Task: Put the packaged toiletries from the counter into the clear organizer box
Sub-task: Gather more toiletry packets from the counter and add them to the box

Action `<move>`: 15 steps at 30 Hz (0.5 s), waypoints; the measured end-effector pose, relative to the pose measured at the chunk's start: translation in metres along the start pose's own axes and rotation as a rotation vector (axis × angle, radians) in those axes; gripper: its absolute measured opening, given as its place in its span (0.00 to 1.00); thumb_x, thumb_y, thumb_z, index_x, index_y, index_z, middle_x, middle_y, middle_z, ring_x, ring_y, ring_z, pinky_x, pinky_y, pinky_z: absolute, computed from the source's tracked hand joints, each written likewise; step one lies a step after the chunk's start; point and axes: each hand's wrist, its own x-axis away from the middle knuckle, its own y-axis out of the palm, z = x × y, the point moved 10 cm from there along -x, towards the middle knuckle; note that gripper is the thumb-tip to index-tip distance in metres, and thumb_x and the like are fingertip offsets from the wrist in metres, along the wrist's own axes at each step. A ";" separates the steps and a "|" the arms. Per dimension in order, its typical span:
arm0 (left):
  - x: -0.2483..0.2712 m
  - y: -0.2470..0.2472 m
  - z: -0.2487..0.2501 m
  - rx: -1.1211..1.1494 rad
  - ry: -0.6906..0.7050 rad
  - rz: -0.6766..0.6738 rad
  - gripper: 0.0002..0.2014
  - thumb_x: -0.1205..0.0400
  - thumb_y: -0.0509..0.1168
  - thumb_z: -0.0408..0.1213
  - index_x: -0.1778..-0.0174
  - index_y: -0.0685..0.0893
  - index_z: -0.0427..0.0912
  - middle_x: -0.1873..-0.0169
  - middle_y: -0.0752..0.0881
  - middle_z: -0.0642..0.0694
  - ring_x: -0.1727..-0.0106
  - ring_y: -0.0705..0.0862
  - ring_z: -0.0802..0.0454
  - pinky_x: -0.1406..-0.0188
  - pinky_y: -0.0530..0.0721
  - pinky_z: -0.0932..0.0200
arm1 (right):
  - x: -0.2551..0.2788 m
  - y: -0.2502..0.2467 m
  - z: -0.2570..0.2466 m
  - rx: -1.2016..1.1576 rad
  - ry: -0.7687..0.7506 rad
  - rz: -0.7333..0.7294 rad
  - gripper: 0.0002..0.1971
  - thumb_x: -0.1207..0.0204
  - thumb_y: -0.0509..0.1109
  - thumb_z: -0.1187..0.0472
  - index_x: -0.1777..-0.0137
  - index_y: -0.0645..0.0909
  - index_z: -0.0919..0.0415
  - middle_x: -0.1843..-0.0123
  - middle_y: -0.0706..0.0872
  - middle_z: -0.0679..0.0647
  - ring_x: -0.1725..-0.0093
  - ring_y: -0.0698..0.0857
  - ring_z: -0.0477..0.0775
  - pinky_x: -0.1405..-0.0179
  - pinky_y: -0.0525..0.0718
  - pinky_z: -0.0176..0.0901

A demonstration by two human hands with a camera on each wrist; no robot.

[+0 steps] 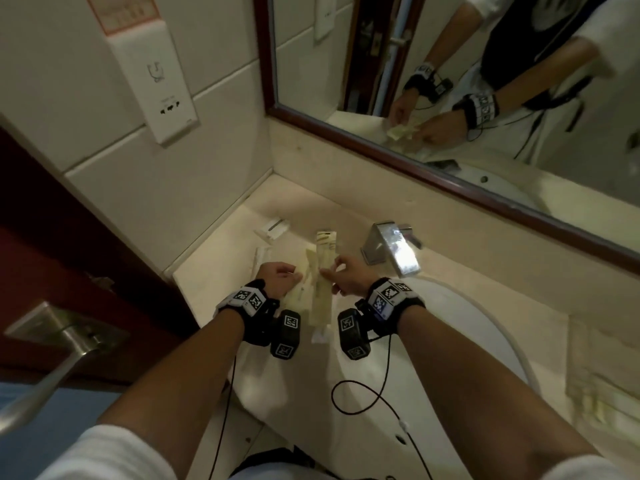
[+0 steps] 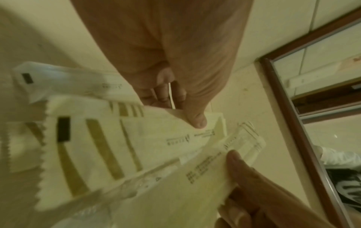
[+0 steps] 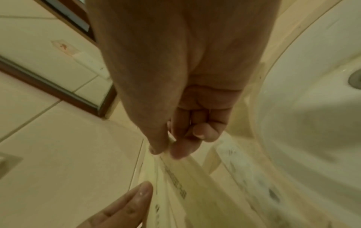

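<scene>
Left hand (image 1: 277, 278) grips three sachets (image 2: 121, 138), right hand (image 1: 349, 278) pinches one (image 3: 175, 177); print too blurry

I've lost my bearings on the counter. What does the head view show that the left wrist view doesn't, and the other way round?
Only the head view: the faucet, the sink, the wall socket, a small packet lying further back on the counter.
Only the left wrist view: the packets' printed stripes and zigzag edge, the left thumb pressing on them.
Both: left hand and right hand holding the packets, the mirror frame.
</scene>
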 end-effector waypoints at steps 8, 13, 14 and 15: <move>0.020 0.065 0.062 -0.089 0.129 -0.072 0.16 0.21 0.68 0.34 0.39 0.82 0.29 0.42 0.86 0.30 0.50 0.85 0.43 0.52 0.80 0.56 | 0.064 -0.089 0.029 -0.063 -0.095 0.178 0.10 0.23 0.74 0.60 0.52 0.83 0.69 0.73 0.84 0.51 0.77 0.80 0.45 0.80 0.76 0.34; 0.047 0.129 0.097 -0.157 0.216 -0.158 0.16 0.21 0.68 0.33 0.39 0.82 0.29 0.42 0.85 0.30 0.51 0.82 0.47 0.51 0.80 0.56 | 0.112 -0.146 0.075 -0.127 -0.075 0.306 0.11 0.27 0.78 0.58 0.57 0.82 0.65 0.72 0.81 0.55 0.77 0.76 0.47 0.80 0.74 0.34; 0.053 0.142 0.103 -0.176 0.231 -0.173 0.17 0.21 0.68 0.33 0.39 0.82 0.29 0.42 0.86 0.31 0.50 0.84 0.44 0.52 0.80 0.56 | 0.122 -0.157 0.085 -0.132 -0.075 0.327 0.12 0.28 0.79 0.59 0.57 0.83 0.67 0.71 0.82 0.56 0.77 0.76 0.47 0.80 0.74 0.34; 0.058 0.155 0.109 -0.198 0.244 -0.189 0.17 0.21 0.68 0.34 0.39 0.83 0.30 0.42 0.86 0.32 0.49 0.85 0.42 0.53 0.81 0.56 | 0.134 -0.168 0.096 -0.137 -0.068 0.349 0.13 0.30 0.80 0.59 0.57 0.84 0.70 0.70 0.82 0.57 0.78 0.76 0.45 0.80 0.73 0.33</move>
